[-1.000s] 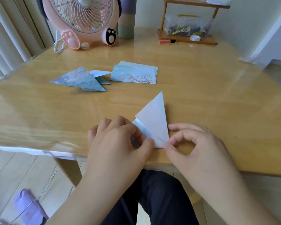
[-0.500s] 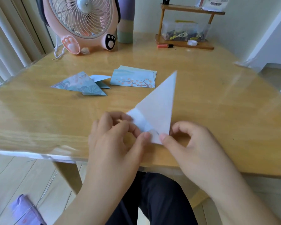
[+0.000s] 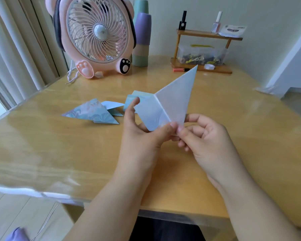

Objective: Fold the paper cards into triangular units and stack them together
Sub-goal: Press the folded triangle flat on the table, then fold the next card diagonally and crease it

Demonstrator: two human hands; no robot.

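A pale blue folded paper card [image 3: 170,103] is held up above the wooden table [image 3: 59,145], its long point aimed up and to the right. My left hand [image 3: 142,134] pinches its lower edge with the thumb, index finger raised behind the left flap. My right hand [image 3: 207,136] pinches the bottom corner from the right. A stack of folded blue triangular units [image 3: 92,113] lies on the table to the left. A flat blue card [image 3: 130,101] lies behind the held paper, partly hidden.
A pink desk fan [image 3: 97,37] stands at the back left with stacked cups [image 3: 142,40] beside it. A small wooden shelf [image 3: 203,49] with a clear box and bottles sits at the back right. An orange marker [image 3: 181,69] lies before it.
Both hands lifted the folded card off the table and raised it; its left flap has opened out. The camera tilted upward.
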